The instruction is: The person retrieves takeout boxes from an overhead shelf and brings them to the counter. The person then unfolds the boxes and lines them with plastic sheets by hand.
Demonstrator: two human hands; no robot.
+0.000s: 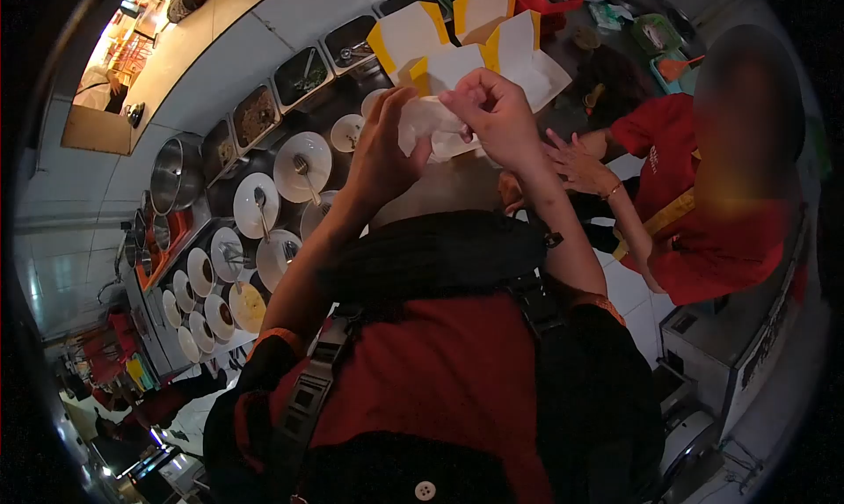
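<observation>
A small translucent plastic bag (424,124) is held up between my two hands, above the metal counter. My left hand (387,148) curls around its left side, thumb toward me. At its right edge my right hand (499,121) pinches the plastic between thumb and fingers. What the bag contains, if anything, I cannot make out. Just beyond my hands stand several open yellow-and-white paper takeaway boxes (453,64). A white bowl (349,133) with a few dark bits in it sits left of my left hand.
White bowls with spoons (301,165) and small dishes of dark sauce (201,271) line the counter at left. Behind them are metal trays of ingredients (256,117) and a steel pot (176,174). A co-worker in a red shirt (730,240) stands close at right, hands near my right forearm.
</observation>
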